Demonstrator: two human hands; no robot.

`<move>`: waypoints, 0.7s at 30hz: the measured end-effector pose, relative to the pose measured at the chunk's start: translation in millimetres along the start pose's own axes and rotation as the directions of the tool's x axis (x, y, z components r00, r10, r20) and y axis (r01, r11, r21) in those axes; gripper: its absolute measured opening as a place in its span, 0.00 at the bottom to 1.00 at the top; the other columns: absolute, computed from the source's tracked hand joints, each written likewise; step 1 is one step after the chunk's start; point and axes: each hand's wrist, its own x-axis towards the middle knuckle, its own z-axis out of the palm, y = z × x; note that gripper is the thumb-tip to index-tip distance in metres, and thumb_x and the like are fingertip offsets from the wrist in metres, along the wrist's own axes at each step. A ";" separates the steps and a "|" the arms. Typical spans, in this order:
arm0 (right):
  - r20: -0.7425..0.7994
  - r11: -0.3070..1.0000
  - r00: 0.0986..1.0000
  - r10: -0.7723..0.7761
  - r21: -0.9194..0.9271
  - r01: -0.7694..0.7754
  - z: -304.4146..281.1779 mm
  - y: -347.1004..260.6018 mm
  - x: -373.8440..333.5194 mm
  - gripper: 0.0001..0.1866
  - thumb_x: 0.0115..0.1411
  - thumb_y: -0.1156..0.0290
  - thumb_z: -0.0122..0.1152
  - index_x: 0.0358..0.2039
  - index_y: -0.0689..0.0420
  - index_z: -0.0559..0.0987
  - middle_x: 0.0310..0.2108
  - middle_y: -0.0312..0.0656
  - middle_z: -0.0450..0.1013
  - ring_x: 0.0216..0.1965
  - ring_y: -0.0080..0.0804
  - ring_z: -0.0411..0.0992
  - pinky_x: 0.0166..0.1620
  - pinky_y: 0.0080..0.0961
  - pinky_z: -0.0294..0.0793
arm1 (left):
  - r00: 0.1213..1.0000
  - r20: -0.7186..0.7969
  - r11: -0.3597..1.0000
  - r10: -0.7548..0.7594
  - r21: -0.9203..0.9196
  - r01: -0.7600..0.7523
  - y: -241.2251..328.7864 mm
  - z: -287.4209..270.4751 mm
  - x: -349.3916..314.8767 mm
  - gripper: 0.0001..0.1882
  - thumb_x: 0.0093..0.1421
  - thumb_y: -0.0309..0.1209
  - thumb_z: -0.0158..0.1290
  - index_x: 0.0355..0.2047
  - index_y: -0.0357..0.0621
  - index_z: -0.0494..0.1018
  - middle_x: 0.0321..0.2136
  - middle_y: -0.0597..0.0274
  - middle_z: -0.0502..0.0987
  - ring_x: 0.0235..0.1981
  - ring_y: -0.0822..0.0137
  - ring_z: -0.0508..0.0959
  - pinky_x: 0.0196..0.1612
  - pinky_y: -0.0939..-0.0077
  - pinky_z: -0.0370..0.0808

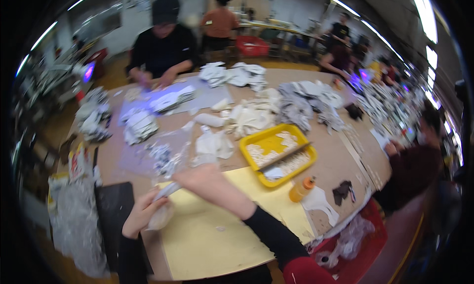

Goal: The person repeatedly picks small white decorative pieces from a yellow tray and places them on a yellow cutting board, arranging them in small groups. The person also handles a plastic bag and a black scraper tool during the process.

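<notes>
Above the left part of the yellow sheet (217, 229), my left hand (143, 212) is closed round a pale, soft, thin-looking bundle (160, 218). It could be plastic or cloth; motion blur hides which. My right hand (205, 182) reaches across to the left, fingers bent down at the bundle's upper greyish end (169, 189). Its fingertips are mostly hidden behind the hand. Just beyond both hands lies a clear plastic bag (163, 158) with small blue and white pieces. White cloth pieces (213, 143) lie behind my right hand.
Right of my hands stand a yellow tray (243, 153) of small pale pieces, with a dark bar across it, and an orange bottle (301, 189). Cloth piles (301, 103) cover the far table. A co-worker (163, 47) sits opposite. A red bin (368, 254) is at lower right.
</notes>
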 end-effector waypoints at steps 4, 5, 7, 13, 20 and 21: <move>-0.129 0.998 0.990 0.059 -0.005 -0.060 -39.1 21.4 -7.4 0.11 0.57 0.72 0.61 0.42 0.49 0.81 0.27 0.39 0.80 0.29 0.39 0.81 0.30 0.33 0.77 | 0.943 0.249 0.895 0.219 0.334 -0.296 -3.0 3.8 12.2 0.12 0.75 0.34 0.48 0.46 0.39 0.76 0.40 0.62 0.73 0.43 0.70 0.73 0.51 0.76 0.70; -0.119 0.995 0.988 0.094 -0.019 -0.097 -43.0 22.0 -6.8 0.10 0.58 0.72 0.61 0.41 0.48 0.81 0.26 0.40 0.80 0.28 0.39 0.81 0.30 0.34 0.77 | 0.947 0.244 0.921 0.211 0.276 -0.276 -3.2 4.8 10.8 0.12 0.75 0.35 0.49 0.47 0.39 0.75 0.41 0.63 0.73 0.44 0.70 0.73 0.52 0.75 0.70; -0.101 0.978 0.977 0.189 -0.072 -0.197 -44.4 30.6 -11.5 0.09 0.58 0.73 0.61 0.40 0.48 0.80 0.25 0.41 0.79 0.26 0.40 0.80 0.28 0.36 0.76 | 0.941 0.268 0.955 0.205 0.155 -0.252 3.6 13.2 15.9 0.13 0.75 0.36 0.49 0.47 0.39 0.75 0.42 0.63 0.73 0.45 0.69 0.73 0.54 0.75 0.69; 0.109 0.939 0.970 0.219 -0.292 -0.179 27.7 30.6 -16.1 0.05 0.63 0.74 0.59 0.39 0.50 0.75 0.20 0.42 0.76 0.22 0.42 0.76 0.28 0.38 0.70 | 0.996 0.055 0.629 -0.068 -0.773 0.086 2.4 9.6 10.7 0.19 0.72 0.41 0.54 0.52 0.38 0.73 0.56 0.60 0.77 0.54 0.69 0.79 0.59 0.72 0.75; 0.138 0.991 0.989 -0.055 -0.110 0.070 0.2 -47.8 8.5 0.11 0.66 0.63 0.63 0.32 0.54 0.72 0.19 0.39 0.71 0.22 0.39 0.69 0.38 0.34 0.67 | 0.972 -0.214 0.740 0.099 -0.637 -0.216 -9.2 4.2 16.9 0.18 0.74 0.40 0.52 0.52 0.37 0.76 0.63 0.55 0.74 0.53 0.68 0.80 0.56 0.69 0.79; 0.162 0.991 0.985 -0.058 -0.112 0.077 -6.1 -52.8 7.1 0.11 0.66 0.63 0.62 0.31 0.54 0.72 0.19 0.38 0.71 0.21 0.38 0.69 0.39 0.34 0.67 | 0.985 -0.160 0.816 0.069 -0.559 -0.148 -7.2 7.0 17.4 0.17 0.74 0.37 0.50 0.53 0.36 0.77 0.62 0.54 0.75 0.52 0.68 0.80 0.64 0.62 0.71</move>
